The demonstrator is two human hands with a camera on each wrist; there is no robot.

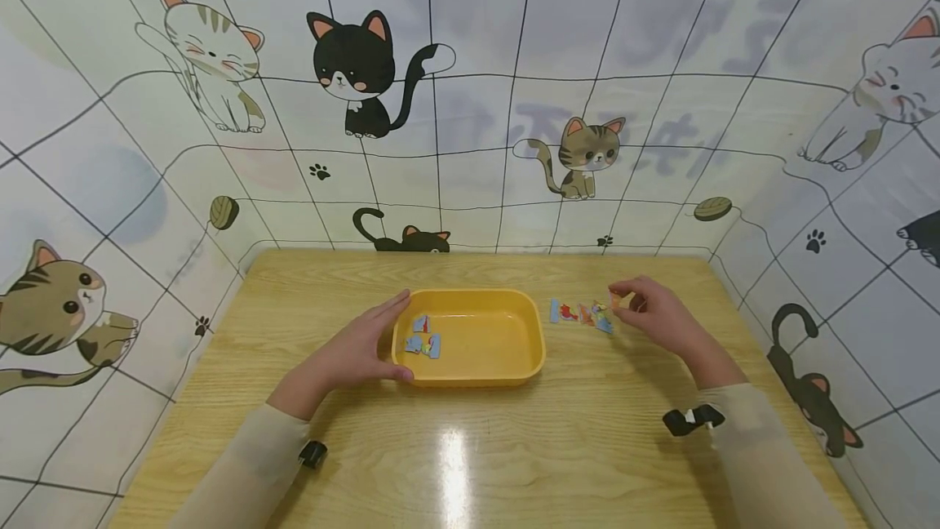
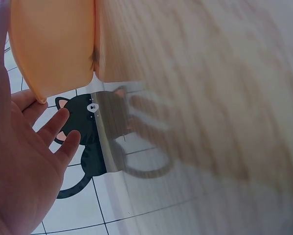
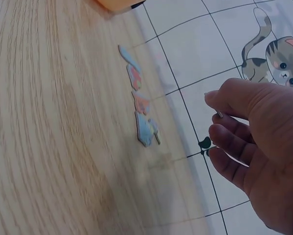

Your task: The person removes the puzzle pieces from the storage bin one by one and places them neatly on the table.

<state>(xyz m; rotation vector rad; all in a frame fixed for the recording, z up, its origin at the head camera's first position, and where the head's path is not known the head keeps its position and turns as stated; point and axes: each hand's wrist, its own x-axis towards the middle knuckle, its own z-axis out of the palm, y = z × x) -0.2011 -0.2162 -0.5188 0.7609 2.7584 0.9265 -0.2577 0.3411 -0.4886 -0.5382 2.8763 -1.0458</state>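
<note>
My left hand [image 1: 360, 343] holds the left end of a yellow tray [image 1: 477, 380], thumb at the front rim and fingers along the back corner. In the left wrist view the tray wall [image 2: 53, 49] meets a fingertip, while other fingers are apart from it. Small blue jigsaw puzzle pieces [image 1: 435, 346] lie in the tray's left part. Right of the tray, several colourful puzzle pieces [image 1: 569, 312] form a short row on the table. At that row's right end my right hand [image 1: 657, 318] pinches a small orange puzzle piece [image 1: 615, 299] between thumb and fingers; in the right wrist view only its thin edge shows.
The light wooden table [image 1: 470, 464] carries the tray and pieces. A white wall covering [image 1: 470, 121] with a grid and cartoon cats rises behind the table and at both sides. Each sleeve has a black strap [image 1: 693, 420] near the wrist.
</note>
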